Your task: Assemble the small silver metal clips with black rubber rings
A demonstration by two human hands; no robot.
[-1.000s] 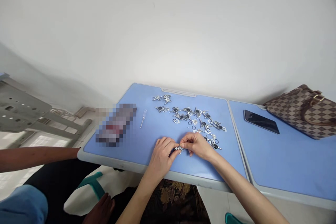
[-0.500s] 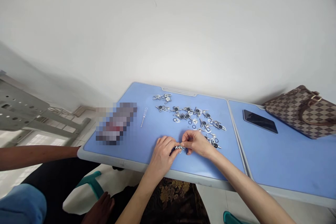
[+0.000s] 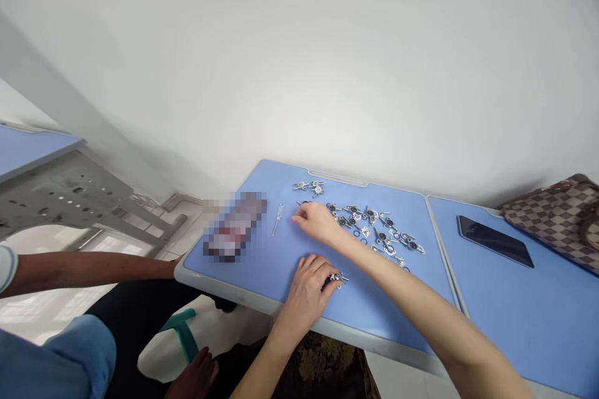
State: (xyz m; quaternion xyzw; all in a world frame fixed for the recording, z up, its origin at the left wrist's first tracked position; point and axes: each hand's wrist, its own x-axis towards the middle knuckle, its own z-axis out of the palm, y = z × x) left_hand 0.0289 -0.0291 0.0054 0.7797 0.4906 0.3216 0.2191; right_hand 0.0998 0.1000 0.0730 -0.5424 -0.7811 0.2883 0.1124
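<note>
A small metal fitting (image 3: 339,278) sits low over the near part of the blue table (image 3: 262,274), pinched between the thumb and fingers of my left hand (image 3: 309,287); the grip is closed, with the fitting's bright prongs projecting to the right. My right hand (image 3: 316,219) is farther from me, above the middle of the table, its fingers curled inward; the fingertips are too small and turned to show clearly, so I cannot tell whether they hold anything. Just behind it shows a partly covered fitting (image 3: 304,203).

To the right of that hand, and partly hidden by my forearm, spreads a loose group of similar fittings (image 3: 390,223) with round black centres, among them dark rings (image 3: 357,233). Three silvery pieces (image 3: 317,189) lie close together near the far edge. To the left, a slim screwdriver with a clear handle (image 3: 278,219) lies between my right hand and a pixelated object (image 3: 236,230).

A second blue table (image 3: 524,312) adjoins on the right, bearing a dark phone (image 3: 495,241) and, beyond it, a checkered bag (image 3: 552,209). At far left, a co-worker's forearm (image 3: 93,267) extends to the table's corner.
</note>
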